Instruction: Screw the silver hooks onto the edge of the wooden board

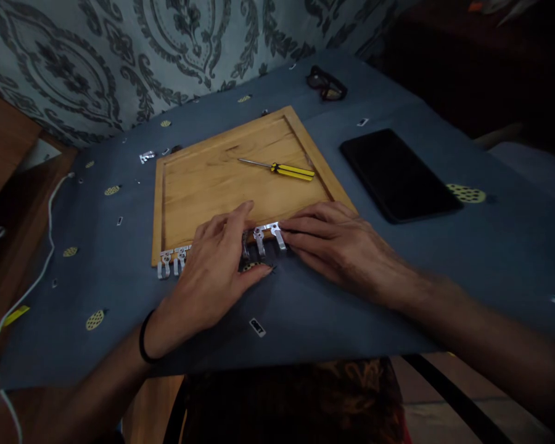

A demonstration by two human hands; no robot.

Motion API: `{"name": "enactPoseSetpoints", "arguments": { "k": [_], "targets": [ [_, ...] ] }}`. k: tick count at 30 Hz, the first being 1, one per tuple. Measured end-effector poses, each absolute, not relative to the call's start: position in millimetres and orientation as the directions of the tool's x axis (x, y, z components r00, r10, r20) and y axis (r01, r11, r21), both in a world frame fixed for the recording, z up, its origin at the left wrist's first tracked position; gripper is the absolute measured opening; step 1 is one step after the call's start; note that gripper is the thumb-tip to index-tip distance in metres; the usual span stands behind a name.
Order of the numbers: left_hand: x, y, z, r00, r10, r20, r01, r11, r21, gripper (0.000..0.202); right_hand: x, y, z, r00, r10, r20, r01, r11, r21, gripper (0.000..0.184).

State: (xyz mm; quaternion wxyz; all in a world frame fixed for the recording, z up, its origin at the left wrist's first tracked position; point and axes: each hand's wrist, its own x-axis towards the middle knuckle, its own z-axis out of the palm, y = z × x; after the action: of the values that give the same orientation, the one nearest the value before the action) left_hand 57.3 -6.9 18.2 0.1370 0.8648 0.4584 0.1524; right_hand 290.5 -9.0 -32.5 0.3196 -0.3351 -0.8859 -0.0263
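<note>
A wooden board (pixel 198 191) with a raised rim lies on the table. Along its near edge sit several shiny metal hook brackets (pixel 165 262), their prongs hanging over the edge. My left hand (pixel 215 265) rests over the middle of this row, thumb spread wide from the fingers, hiding some of the brackets. At the right end of the row, my right hand (pixel 337 246) has its fingers close together on the end of a metal hook bracket (pixel 271 234); its thumb is hidden. A screwdriver (pixel 291 171) with a yellow and black handle lies on the board.
A black tablet (pixel 398 176) lies right of the board, with dark glasses (pixel 326 84) farther back. Another small metal bracket (pixel 147 156) is off the board's far left corner. A white cable (pixel 50 216) runs down the left side. The blue tablecloth (pixel 305 320) has pineapple prints.
</note>
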Motion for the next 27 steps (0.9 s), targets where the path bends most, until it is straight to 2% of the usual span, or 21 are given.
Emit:
{"name": "enactPoseSetpoints", "arguments": {
  "k": [12,27],
  "targets": [
    [57.4,-3.2,9.9,0.507,0.845,0.171,0.740,-0.528,0.417,0.079,290.1,-8.9,-31.3,-0.568,0.581,0.583,0.613,0.771,-0.171,0.023],
    [61.8,-0.7,25.1,0.552,0.814,0.180,0.739,-0.578,0.347,0.083,291.0,-8.6,-33.0,-0.570,0.576,0.586,0.610,0.774,-0.167,0.021]
  ]
}}
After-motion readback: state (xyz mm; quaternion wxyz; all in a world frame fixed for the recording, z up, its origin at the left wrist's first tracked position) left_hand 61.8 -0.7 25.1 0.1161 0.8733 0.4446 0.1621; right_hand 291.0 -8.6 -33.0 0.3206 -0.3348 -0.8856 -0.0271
